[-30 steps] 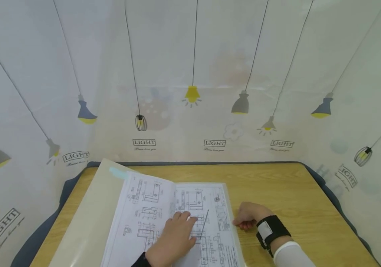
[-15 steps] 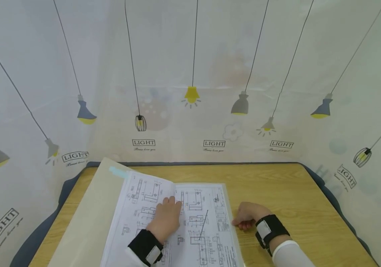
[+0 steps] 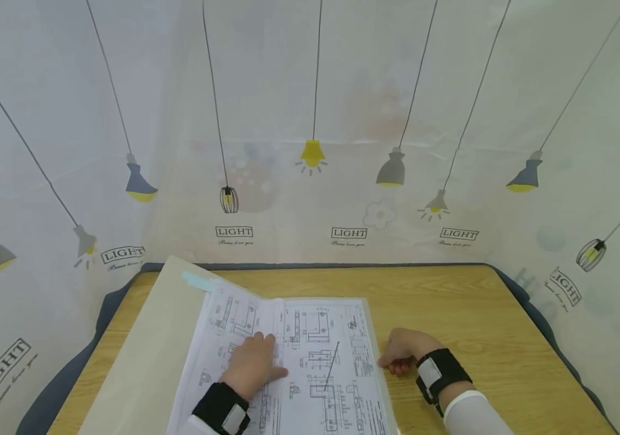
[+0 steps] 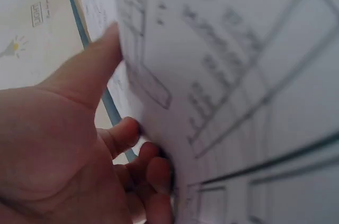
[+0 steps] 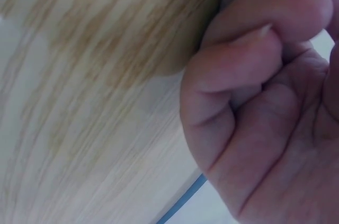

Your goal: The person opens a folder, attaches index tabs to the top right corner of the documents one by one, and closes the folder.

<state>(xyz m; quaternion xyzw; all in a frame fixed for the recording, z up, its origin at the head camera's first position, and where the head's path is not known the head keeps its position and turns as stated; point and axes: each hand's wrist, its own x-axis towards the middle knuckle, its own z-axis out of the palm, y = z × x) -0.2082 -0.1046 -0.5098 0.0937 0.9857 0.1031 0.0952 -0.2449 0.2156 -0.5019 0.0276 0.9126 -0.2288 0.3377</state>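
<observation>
A booklet of technical drawings lies spread on the table, its left page and right page covered in line drawings. My left hand rests on the left page beside the fold, thumb out toward the right page. The left wrist view has the drawn sheet close against the fingertips of that hand. At the booklet's right edge, my right hand rests on the table with loosely curled fingers. Nothing shows between those fingers in the right wrist view; its thumb is mostly hidden.
Under the drawings, a cream cover with a pale blue strip extends to the left. Both wrists wear black bands. The wooden table meets a dark blue border, and a lamp-patterned sheet rises around it.
My left hand has slid left from the right page, across the fold, onto the left page and closer to me. The left page now lies flatter near the fold. My right hand stays put.
</observation>
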